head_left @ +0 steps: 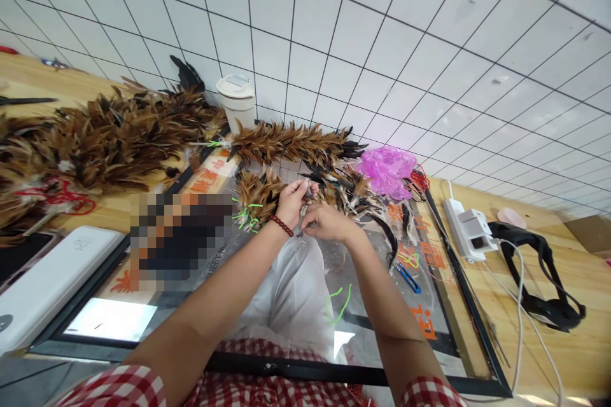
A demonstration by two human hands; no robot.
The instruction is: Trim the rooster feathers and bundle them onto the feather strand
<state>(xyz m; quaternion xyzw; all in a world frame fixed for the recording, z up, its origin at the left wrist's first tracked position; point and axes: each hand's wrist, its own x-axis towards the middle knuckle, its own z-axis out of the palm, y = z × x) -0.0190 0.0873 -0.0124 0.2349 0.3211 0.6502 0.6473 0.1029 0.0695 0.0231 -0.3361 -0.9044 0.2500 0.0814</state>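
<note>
W/ a small dark piece (312, 189) (prob. a feather) pinched in the L hand's (290, 201) closed fingertips, near the loose feathers (353, 189), & the R hand (327, 221) curled just beside, hold unclear, it's best gripped lightly & kept straight.

this is looking like a small craft workshop: brown feathers (128, 140) are lying in heaps and bundles on a wooden table (582, 356), a blue cutter (409, 278) is resting within a black frame (296, 367), and a power strip (453, 216) is sitting near a white tiled wall (319, 19).
</note>
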